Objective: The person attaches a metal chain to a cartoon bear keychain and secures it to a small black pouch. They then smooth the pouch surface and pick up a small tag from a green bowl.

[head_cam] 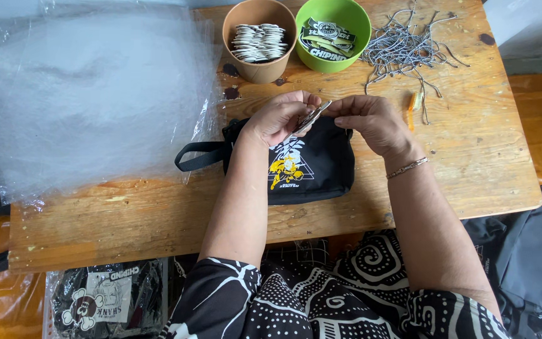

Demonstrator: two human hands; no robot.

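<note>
Patterned sleeves nearest; both hands, left hand (pixel 277 118) and right hand (pixel 371 122), are pinching one thin flat tag (pixel 313 117) over the black fabric pouch (pixel 315 164); loosening fingers could be dropping it.

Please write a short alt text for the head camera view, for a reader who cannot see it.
Two hands, left hand and right hand, hold a small flat tag over a black pouch on a wooden table. Behind stand a brown cup, a green bowl and loose cords.
</note>
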